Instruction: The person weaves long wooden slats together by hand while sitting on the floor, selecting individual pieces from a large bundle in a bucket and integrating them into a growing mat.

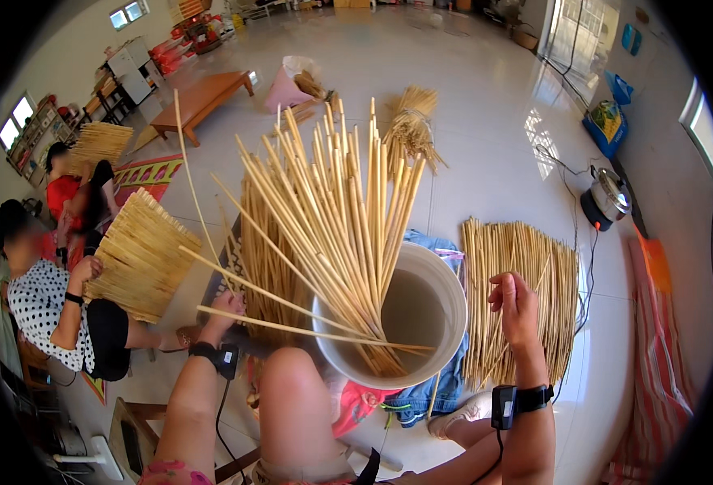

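Observation:
My left hand [225, 311], its fingers closed, is left of the bucket beside a pile of straw stalks [272, 234]. One long thin stalk [191, 182] rises from it, up and to the left. Between my arms stands a white bucket [457, 299] with a fan of pale yellow stalks [336, 210] leaning out of it. A few of these stalks jut left, close to my left hand. My right hand [514, 303] is above a flat row of stalks [486, 339], fingers curled in; whatever they may hold is hidden.
Two people sit at the left with woven straw panels [146, 255]. Ahead lie a tied straw bundle [413, 121], a pink sack [285, 89] and a low wooden table [203, 101]. A metal pot [609, 194] with a cord stands at right. Blue cloth [445, 388] lies under the bucket.

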The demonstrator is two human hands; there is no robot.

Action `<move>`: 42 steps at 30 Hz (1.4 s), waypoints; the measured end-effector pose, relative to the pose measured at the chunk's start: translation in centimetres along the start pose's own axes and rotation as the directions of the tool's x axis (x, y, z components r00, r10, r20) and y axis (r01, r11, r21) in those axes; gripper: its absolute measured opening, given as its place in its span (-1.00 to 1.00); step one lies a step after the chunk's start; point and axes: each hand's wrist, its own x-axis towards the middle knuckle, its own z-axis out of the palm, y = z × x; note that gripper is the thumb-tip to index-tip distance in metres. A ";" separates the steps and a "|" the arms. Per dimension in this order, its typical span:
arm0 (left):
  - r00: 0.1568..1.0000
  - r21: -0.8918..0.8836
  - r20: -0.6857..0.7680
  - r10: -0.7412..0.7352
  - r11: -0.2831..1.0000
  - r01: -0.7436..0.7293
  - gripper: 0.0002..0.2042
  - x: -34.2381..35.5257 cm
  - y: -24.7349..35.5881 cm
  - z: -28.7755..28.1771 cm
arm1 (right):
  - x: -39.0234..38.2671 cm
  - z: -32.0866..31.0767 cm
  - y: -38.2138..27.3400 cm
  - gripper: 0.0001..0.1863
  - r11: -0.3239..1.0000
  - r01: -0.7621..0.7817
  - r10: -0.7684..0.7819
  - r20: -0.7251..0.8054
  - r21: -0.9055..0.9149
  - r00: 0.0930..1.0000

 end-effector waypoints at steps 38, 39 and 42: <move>0.826 -0.080 0.427 0.368 0.925 -0.371 -0.85 -10.0 34.9 9.0 | -2.2 5.2 0.2 -0.75 0.992 0.117 -0.098 0.350 -0.034 0.932; 0.812 -0.111 0.435 0.390 0.918 -0.381 -0.86 -10.0 35.4 10.4 | -2.3 6.1 -0.6 -0.74 0.995 0.099 -0.083 0.393 -0.019 0.916; 0.776 -0.178 0.465 0.426 0.904 -0.389 -0.85 -10.9 36.7 14.7 | -2.2 7.3 -2.0 -0.72 0.996 0.071 -0.042 0.411 -0.056 0.911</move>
